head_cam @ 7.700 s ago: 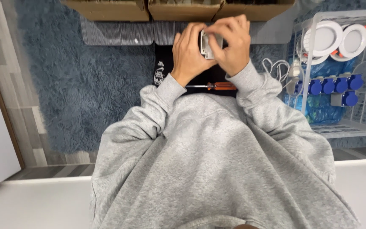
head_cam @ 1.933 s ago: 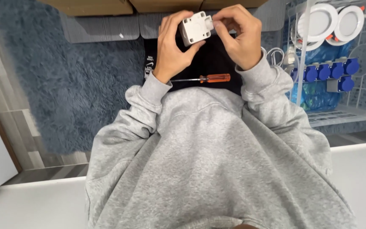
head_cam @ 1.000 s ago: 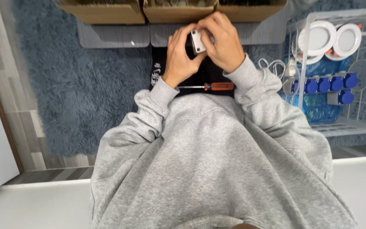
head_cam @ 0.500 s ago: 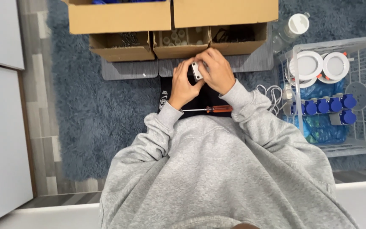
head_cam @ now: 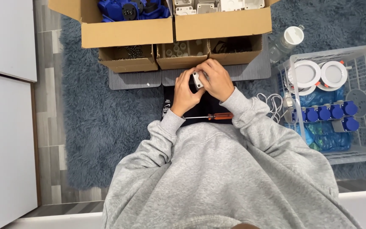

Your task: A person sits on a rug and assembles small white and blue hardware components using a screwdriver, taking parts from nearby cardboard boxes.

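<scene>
Seen from the head camera, looking straight down: a person in a grey sweatshirt sits on a shaggy blue rug (head_cam: 85,127) and holds a small white part (head_cam: 197,79) up in front of the chest, likely so it sits close under the eyes for fine work. The left hand (head_cam: 186,90) cups the part from the left, fingers curled around it; the right hand (head_cam: 217,79) closes over it from the right, fingertips pressing its top edge. Both hands are closed on the part, which is largely hidden between them. Just below the hands, across a black mat, lies a screwdriver (head_cam: 210,116) with an orange handle, within easy reach. Just beyond the hands stands a row of three small open cardboard boxes (head_cam: 183,54) of small pieces, with larger boxes behind them holding blue and white parts. Well to the right of the hands is a white wire basket (head_cam: 363,55) holding round white discs and blue caps.
</scene>
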